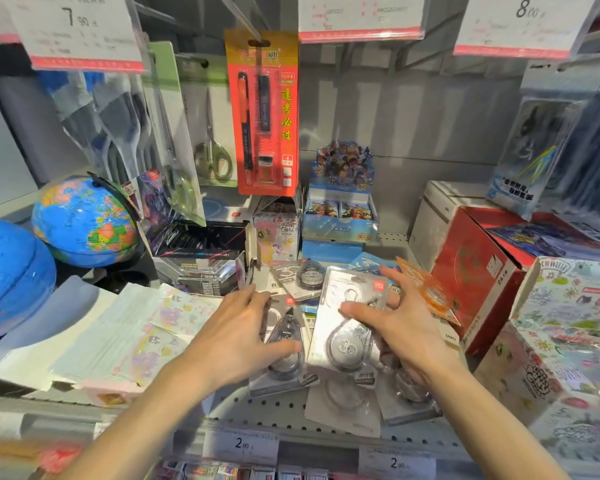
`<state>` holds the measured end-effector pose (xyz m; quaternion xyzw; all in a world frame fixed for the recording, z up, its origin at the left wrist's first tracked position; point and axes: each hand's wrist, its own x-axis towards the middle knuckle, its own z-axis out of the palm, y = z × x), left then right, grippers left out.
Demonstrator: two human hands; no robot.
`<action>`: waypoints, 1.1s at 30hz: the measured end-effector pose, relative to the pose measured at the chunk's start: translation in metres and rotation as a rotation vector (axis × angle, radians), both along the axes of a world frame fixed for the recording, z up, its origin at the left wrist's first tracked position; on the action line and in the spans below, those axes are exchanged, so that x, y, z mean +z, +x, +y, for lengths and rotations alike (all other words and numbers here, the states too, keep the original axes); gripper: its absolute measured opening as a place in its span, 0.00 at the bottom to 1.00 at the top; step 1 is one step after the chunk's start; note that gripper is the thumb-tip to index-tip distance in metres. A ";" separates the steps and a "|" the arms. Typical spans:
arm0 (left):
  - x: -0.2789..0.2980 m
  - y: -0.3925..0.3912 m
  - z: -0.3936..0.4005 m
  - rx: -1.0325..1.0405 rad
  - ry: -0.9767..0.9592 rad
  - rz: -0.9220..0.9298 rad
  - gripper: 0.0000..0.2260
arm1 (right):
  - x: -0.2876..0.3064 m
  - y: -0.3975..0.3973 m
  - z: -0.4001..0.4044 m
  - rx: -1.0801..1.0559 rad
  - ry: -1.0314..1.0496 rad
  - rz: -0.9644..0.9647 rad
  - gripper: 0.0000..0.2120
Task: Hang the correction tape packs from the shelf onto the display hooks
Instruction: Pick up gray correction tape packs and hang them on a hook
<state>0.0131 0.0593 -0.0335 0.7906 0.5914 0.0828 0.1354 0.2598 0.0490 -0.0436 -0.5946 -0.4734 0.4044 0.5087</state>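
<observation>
Several grey-and-clear correction tape packs lie in a loose pile on the perforated metal shelf (278, 415) in front of me. My right hand (400, 322) grips one pack (349, 336) by its edges, tilted up off the pile. My left hand (238, 336) rests on a darker pack (286, 344), thumb across its blister and fingers on its far edge. More packs (343, 400) lie underneath, and another pack (300, 277) lies behind. Display hooks run above; an orange-red pen set card (262, 114) hangs on one.
Two globes (84, 220) stand at the left, with paper stacks (94, 336) beside my left arm. Card boxes (340, 209) stand behind the pile. A red carton (471, 271) and sticker boxes (565, 334) crowd the right. Scissors packs (212, 133) and price tags (80, 32) hang overhead.
</observation>
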 end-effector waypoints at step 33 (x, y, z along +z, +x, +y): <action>-0.009 0.002 -0.007 0.066 -0.010 -0.539 0.28 | -0.013 -0.003 -0.009 0.183 -0.047 0.111 0.41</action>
